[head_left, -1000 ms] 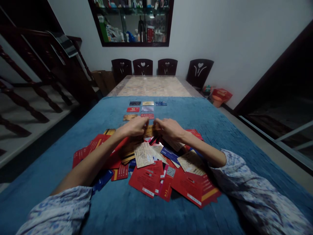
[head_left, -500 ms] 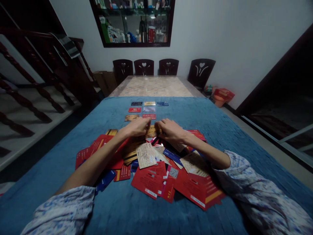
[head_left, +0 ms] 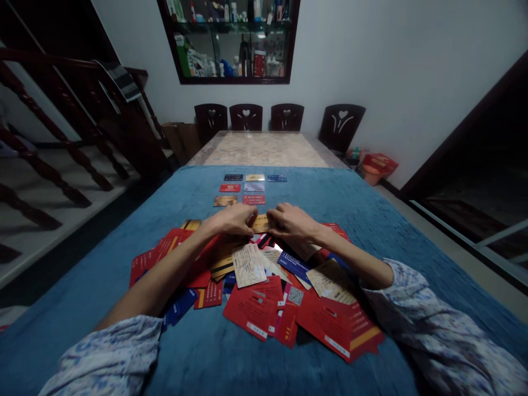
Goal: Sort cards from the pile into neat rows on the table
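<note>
A gold card (head_left: 261, 223) is held between my two hands, over the far side of a heap of cards. My left hand (head_left: 231, 221) pinches its left edge, and my right hand (head_left: 293, 222) grips its right edge with curled fingers. Below them the loose heap holds red cards (head_left: 251, 308), a cream card (head_left: 248, 265), a dark blue card (head_left: 294, 264) and several others, overlapping at all angles. Just beyond my hands lie a brown-gold card (head_left: 225, 201) and a red card (head_left: 253, 199), part of a small layout of cards in rows.
A blue cloth (head_left: 190, 363) covers the near part of the table; the marble top (head_left: 264, 148) shows beyond it. Farther rows include a black card (head_left: 233, 177) and a blue card (head_left: 276, 178). Dark chairs (head_left: 287, 116) stand at the far end, and a wooden railing (head_left: 53, 126) at left.
The whole view has shifted slightly down and right. Both hands keep hold of the gold card, staying near the same spot over the heap; the laid-out cards are unchanged.
</note>
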A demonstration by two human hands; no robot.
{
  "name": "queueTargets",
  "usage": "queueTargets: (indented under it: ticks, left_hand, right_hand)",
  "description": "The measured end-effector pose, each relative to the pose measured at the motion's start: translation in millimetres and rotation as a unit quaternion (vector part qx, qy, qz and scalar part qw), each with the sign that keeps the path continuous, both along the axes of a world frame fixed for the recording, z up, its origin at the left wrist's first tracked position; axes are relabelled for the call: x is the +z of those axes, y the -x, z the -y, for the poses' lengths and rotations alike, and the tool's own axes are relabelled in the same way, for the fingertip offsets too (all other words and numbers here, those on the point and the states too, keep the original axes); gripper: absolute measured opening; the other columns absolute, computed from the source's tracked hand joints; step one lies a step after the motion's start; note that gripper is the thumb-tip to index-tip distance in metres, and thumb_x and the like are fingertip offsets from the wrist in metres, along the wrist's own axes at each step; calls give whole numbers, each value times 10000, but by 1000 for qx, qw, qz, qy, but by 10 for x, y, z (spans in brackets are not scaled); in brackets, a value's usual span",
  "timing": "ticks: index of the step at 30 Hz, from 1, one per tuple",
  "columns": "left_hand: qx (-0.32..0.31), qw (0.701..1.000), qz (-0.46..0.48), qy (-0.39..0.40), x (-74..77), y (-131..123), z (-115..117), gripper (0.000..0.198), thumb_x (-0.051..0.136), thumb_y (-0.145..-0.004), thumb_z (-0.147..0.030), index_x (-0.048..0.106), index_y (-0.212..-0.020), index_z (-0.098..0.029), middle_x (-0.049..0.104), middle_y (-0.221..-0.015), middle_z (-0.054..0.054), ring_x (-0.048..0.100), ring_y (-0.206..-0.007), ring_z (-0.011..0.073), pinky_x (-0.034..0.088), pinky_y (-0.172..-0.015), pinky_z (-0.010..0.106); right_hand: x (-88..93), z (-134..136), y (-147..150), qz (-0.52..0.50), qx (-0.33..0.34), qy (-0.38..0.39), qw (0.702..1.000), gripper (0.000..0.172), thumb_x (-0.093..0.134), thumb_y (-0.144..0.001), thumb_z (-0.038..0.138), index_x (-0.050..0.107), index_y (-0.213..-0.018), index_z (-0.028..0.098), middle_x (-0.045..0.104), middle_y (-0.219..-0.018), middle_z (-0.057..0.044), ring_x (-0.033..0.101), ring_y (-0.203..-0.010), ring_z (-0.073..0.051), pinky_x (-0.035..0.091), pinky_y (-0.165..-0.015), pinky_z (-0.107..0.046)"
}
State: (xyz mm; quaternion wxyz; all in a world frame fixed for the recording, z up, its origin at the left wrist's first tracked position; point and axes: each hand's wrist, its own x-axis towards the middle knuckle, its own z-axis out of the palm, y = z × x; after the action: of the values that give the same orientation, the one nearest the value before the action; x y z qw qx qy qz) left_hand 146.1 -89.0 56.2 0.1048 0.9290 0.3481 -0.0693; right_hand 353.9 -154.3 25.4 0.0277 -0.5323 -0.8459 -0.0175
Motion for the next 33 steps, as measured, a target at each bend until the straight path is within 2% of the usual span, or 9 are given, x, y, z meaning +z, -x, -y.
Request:
queueTargets:
  ticks: [3,7,12,16,21,28,33]
  left_hand:
    - [-1,1000,-5,-6,16,-11,33,197,700,-737,-256,613,-907,-208,706,-897,31,618,-819,197,412,-696,279]
    - [2,999,-8,-38,60,-31,83,211,687,-755,-239,617,-951,-207,709,-958,53,621,-859,217,423,-727,297]
    - [3,998,-10,-61,131,-34,119,156,668,-791,-262,632,-920,-183,714,-1017,98,633,-927,245,452,-777,316]
    - [-6,997,-2,-71,150,-10,98,143,666,-786,-251,653,-907,-175,715,-1013,100,630,-924,243,464,-795,314]
    - [-2,996,-4,-90,165,53,23,171,655,-779,-240,682,-934,-171,709,-1023,106,632,-974,260,461,-815,313]
    - [13,997,18,-79,228,214,-177,306,687,-792,-395,702,-1010,-181,707,-1037,99,630,-997,263,453,-835,302]
    - [9,996,10,-90,255,332,-349,226,678,-776,-341,694,-931,-177,707,-1028,93,633,-967,249,459,-833,293]
  right_hand:
    - [11,-2,-21,14,-5,-7,1000,393,589,-951,474,633,-1222,193,639,-1130,-151,529,-1019,-266,293,-708,-300]
    - [35,-5,-67,11,0,-20,1000,389,587,-954,498,645,-1204,205,623,-1165,-150,516,-1057,-277,325,-731,-306]
    - [87,-13,-128,-2,7,-23,1000,409,584,-957,508,648,-1208,191,613,-1188,-156,516,-1058,-280,348,-751,-314]
    - [109,-41,-125,-12,23,-11,1000,349,606,-948,477,668,-1135,189,617,-1157,-146,521,-1046,-270,368,-776,-320]
    - [132,-138,-71,-18,31,-1,999,329,635,-928,441,666,-1134,186,616,-1157,-146,521,-1053,-273,379,-781,-320]
    - [266,-324,96,1,15,1,1000,359,639,-927,453,668,-1172,191,623,-1182,-152,524,-1078,-288,395,-786,-337]
    - [378,-455,265,9,8,10,1000,347,650,-925,461,689,-1158,206,624,-1222,-141,529,-1133,-293,423,-820,-339]
